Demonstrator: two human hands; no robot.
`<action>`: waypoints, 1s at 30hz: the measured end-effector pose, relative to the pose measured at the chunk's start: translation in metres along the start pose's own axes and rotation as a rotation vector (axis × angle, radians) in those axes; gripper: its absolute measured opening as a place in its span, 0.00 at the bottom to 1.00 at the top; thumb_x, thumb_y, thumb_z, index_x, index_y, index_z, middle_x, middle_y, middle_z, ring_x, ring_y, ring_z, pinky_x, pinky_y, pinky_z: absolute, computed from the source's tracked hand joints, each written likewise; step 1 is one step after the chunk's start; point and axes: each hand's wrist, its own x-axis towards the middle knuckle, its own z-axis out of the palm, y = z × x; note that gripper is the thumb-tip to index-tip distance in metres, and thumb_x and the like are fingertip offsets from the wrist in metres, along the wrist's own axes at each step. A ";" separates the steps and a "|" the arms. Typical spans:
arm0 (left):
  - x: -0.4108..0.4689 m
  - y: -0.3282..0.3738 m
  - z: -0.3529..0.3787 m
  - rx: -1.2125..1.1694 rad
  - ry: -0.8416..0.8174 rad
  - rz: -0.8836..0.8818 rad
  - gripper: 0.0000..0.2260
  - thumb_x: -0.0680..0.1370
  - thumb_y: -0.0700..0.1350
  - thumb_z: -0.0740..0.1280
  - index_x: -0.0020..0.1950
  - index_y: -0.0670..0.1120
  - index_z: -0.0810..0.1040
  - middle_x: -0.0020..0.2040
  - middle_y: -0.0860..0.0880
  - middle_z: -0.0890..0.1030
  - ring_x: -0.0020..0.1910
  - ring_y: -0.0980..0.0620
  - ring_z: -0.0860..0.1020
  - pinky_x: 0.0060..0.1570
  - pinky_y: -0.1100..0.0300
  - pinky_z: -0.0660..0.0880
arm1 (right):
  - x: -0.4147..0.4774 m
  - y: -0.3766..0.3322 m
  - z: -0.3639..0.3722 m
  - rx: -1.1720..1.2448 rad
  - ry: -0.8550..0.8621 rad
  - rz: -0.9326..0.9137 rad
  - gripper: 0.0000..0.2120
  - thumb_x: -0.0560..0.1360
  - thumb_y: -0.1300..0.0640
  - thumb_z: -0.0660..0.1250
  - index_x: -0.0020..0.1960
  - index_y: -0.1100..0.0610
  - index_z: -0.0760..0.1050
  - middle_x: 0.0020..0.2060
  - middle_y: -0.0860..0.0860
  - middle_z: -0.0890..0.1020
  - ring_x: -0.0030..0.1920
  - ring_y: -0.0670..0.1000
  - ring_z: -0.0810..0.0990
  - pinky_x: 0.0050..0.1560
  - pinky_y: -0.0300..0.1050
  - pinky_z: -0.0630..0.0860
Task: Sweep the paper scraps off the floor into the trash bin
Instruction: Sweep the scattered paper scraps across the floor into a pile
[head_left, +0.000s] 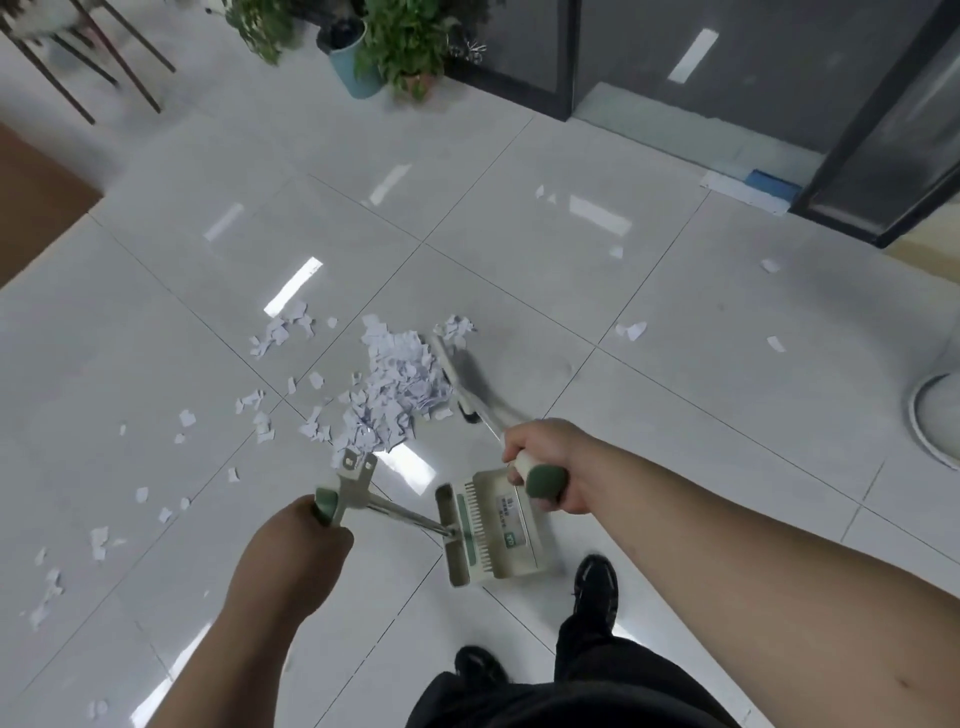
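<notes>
A heap of white paper scraps (397, 389) lies on the pale floor tiles in the middle of the view. More loose scraps (283, 330) are strewn to its left and down the left side. My right hand (545, 462) grips the green-capped handle of a broom, whose head (457, 376) rests against the right side of the heap. My left hand (306, 535) grips the green handle of a beige dustpan (491, 530), which stands on the floor near my feet, below the heap.
Potted plants (405, 47) and a blue bin (358, 67) stand at the far wall. Chair legs (104, 57) are at top left. A dark glass door frame (883, 156) is at the right, and a white round base (940, 415) sits at the right edge. A few stray scraps (634, 330) lie to the right.
</notes>
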 end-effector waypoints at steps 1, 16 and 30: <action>0.002 0.002 -0.001 0.001 0.002 0.004 0.00 0.70 0.39 0.62 0.39 0.43 0.71 0.27 0.48 0.73 0.27 0.44 0.70 0.32 0.56 0.68 | -0.002 -0.003 -0.004 0.011 -0.010 -0.005 0.12 0.72 0.64 0.67 0.55 0.57 0.75 0.30 0.55 0.78 0.21 0.48 0.73 0.22 0.33 0.65; 0.095 0.035 -0.027 0.056 -0.006 0.191 0.03 0.73 0.39 0.62 0.41 0.46 0.74 0.33 0.46 0.79 0.32 0.45 0.77 0.32 0.58 0.68 | -0.016 -0.021 -0.043 -0.060 0.369 -0.088 0.06 0.70 0.64 0.66 0.46 0.57 0.75 0.32 0.56 0.77 0.27 0.53 0.72 0.30 0.37 0.64; 0.179 0.036 -0.069 0.034 -0.056 0.293 0.01 0.74 0.42 0.65 0.43 0.47 0.76 0.34 0.47 0.81 0.33 0.46 0.79 0.33 0.58 0.71 | 0.017 -0.073 0.020 0.171 0.324 0.039 0.08 0.70 0.63 0.65 0.47 0.54 0.70 0.30 0.55 0.74 0.23 0.50 0.64 0.23 0.32 0.55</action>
